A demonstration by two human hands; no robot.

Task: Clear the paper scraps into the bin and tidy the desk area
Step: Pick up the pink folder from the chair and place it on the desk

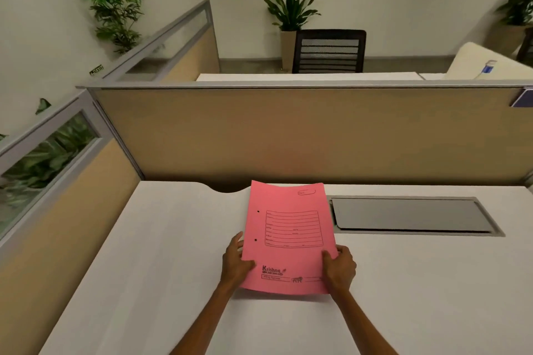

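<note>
A pink paper file folder [290, 233] with a printed form box and two punch holes lies over the white desk [144, 253], slightly lifted at its near end. My left hand [235, 264] grips its lower left edge, thumb on top. My right hand [340, 268] grips its lower right edge, thumb on the cover. No paper scraps or bin appear in view.
A grey metal cable flap [409, 215] is set into the desk to the right of the folder. Tan partition panels [288, 135] close off the back and left sides. Beyond them stand a black mesh chair [328, 50] and potted plants [291, 8].
</note>
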